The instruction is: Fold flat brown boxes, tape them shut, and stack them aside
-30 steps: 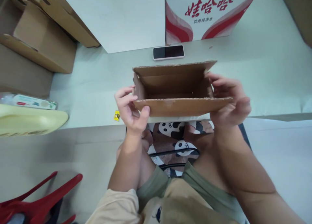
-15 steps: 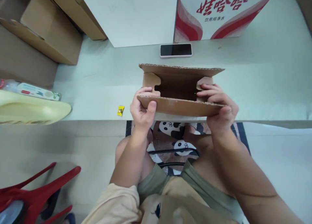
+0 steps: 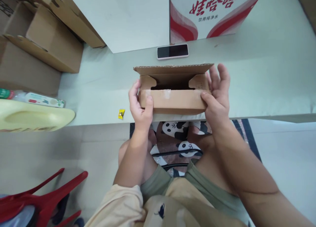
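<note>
A small brown cardboard box [image 3: 175, 102] is held between my two hands near the table's front edge. Its top gapes, with the far flap [image 3: 172, 69] raised and small side tabs folded partly over the dark inside. A strip of clear tape [image 3: 167, 94] shows on its near panel. My left hand [image 3: 140, 102] grips the left end, thumb on the near panel and fingers round the side. At the right end, my right hand [image 3: 217, 93] has its thumb on the near corner and its fingers raised behind the side.
A phone [image 3: 172, 51] lies beyond the box, before a white and red carton [image 3: 207, 14]. One yellow wrapped sweet [image 3: 121, 113] rests to the left. Brown boxes [image 3: 53, 39] and a pale yellow tray-like object [image 3: 37, 113] line the left side. A red chair [image 3: 46, 195] stands lower left.
My fingers have moved from inside the opening to the box's outer ends. The near side now shows its taped panel instead of a flap sticking out. My right fingers have lifted and spread.
</note>
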